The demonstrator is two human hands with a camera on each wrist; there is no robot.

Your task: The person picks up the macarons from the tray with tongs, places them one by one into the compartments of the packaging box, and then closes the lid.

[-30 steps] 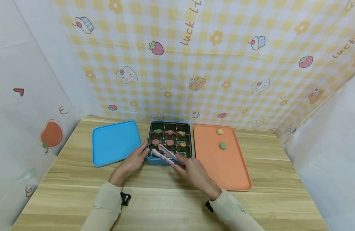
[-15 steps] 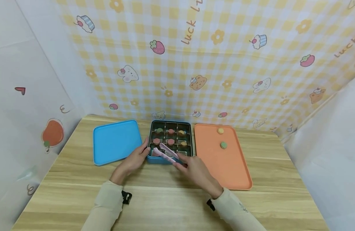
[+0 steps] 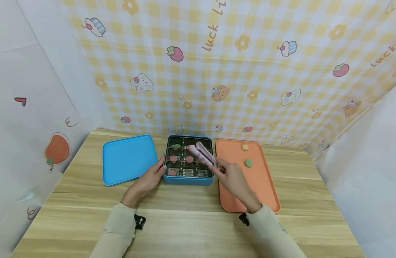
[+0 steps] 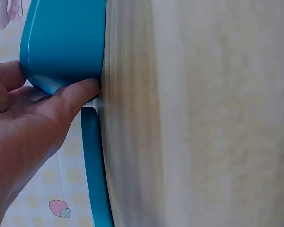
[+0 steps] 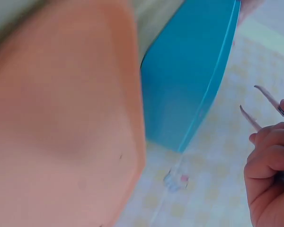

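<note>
My right hand (image 3: 231, 177) grips pink tongs (image 3: 202, 153) above the right part of a blue box (image 3: 188, 180). In the right wrist view the tong tips stand apart, with nothing between them. My left hand (image 3: 149, 181) rests against the box's left side; the left wrist view shows its digits touching the blue wall near the rim and low by the table. The box holds a divided dark insert with several macarons, among them a green macaron (image 3: 176, 146) and a pink macaron (image 3: 172, 172) in the front left compartment. The tongs partly hide the right-hand compartments.
An orange tray (image 3: 239, 186) lies right of the box, bearing a yellow macaron (image 3: 245, 147) and a green macaron (image 3: 248, 163). Left of the box lies a blue lid (image 3: 128, 159). Behind the wooden table (image 3: 181, 222) hangs a checked cloth (image 3: 198, 71).
My right hand has lifted the tongs from the front left compartment and moved them right and back. A pink macaron now shows in that compartment. The left hand has stayed in place.
</note>
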